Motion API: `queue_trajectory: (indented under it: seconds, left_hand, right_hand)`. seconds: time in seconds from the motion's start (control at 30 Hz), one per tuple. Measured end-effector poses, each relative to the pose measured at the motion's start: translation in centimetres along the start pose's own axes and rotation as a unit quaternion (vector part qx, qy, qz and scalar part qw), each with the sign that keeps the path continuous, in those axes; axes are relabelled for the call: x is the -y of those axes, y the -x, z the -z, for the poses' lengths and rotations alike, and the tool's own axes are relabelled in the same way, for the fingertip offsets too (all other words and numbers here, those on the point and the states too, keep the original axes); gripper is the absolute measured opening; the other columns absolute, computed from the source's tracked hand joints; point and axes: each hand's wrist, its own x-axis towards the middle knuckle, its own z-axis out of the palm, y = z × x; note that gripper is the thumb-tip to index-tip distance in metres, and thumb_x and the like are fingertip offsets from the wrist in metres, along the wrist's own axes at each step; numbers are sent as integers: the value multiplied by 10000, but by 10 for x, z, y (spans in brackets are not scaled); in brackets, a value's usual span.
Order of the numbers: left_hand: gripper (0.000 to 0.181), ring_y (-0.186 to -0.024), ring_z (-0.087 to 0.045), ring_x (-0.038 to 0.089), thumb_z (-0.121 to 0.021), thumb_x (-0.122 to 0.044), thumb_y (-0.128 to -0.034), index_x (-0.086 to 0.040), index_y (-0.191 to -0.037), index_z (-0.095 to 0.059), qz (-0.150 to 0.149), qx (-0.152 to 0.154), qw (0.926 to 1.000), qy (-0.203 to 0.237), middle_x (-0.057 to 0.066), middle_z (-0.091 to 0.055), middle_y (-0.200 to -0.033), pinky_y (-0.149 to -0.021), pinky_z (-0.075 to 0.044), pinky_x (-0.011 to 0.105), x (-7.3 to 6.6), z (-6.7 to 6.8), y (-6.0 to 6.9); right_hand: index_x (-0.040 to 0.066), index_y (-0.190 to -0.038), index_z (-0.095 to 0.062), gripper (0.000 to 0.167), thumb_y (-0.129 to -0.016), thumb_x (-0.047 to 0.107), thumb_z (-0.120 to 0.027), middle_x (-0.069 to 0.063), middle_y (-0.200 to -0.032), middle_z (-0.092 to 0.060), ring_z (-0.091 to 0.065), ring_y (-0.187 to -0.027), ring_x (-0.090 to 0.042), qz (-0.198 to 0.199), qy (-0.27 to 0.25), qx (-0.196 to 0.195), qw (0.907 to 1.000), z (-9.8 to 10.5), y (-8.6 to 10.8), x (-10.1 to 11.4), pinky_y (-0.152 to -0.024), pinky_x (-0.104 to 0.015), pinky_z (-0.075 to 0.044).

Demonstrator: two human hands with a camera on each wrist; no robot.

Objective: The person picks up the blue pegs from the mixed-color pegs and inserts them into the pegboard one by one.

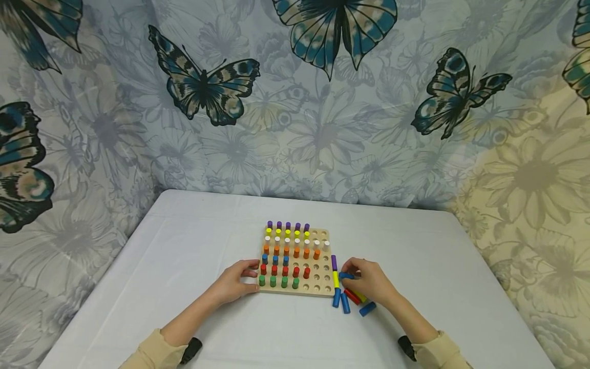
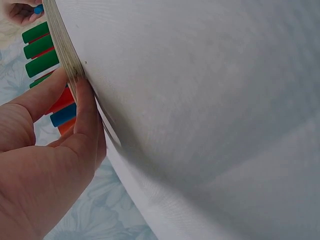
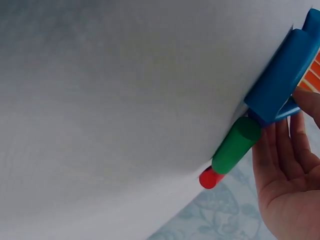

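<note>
A wooden pegboard (image 1: pixel 318 293) holds rows of purple, yellow, white, orange, blue, red and green pegs. At its left edge, my left hand (image 1: pixel 232 283) grips the side between thumb and fingers; the left wrist view shows the hand (image 2: pixel 55 145) on the board's edge (image 2: pixel 65 47). Right of the board, my right hand (image 1: pixel 371 282) pinches a blue peg (image 1: pixel 345 275) lying roughly level. In the right wrist view, the thumb and fingers of this hand (image 3: pixel 290 170) are at a blue peg (image 3: pixel 289 109), partly hidden behind a nearer blue peg (image 3: pixel 275 75).
Loose pegs lie right of the board: a purple one (image 1: pixel 334 263), a yellow one (image 1: pixel 335 279), a red one (image 1: pixel 352 297) and several blue ones, one (image 1: pixel 367 309) nearest the front. A green peg (image 3: pixel 237 145) and red peg (image 3: pixel 209 178) show in the right wrist view.
</note>
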Motion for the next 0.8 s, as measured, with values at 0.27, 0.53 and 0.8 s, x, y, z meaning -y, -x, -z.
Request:
queue_trajectory:
  seconds: [0.27,0.53,0.8]
  left_hand:
    - [627,-1077,-602,215,-798,-46,-790,1,-1355,-529,21,-2,10000,6,84,-597,-1269,-966,-463,440,1,-1,0]
    - [626,-1079,-603,219,-795,-40,-791,9,-1355,-527,-42,2,10000,-10,92,-595,-1273,-969,-461,442,2,-1,-1]
    - [624,-1075,-604,219,-792,-32,-792,16,-1354,-525,-83,-5,10000,-2,101,-593,-1278,-971,-457,443,2,-1,-1]
  right_hand:
    - [112,-944,-651,180,-819,73,-773,44,-856,-626,-588,-832,-132,-137,-362,-130,9992,-1,-1,3,-814,-340,-556]
    - [118,-953,-648,192,-818,100,-784,39,-888,-648,-631,-857,-148,-132,-573,-237,9980,-3,-2,6,-760,-284,-556]
    - [134,-949,-639,194,-822,68,-769,35,-916,-654,-641,-883,-157,-334,-847,-280,9955,-7,-8,17,-767,-295,-557]
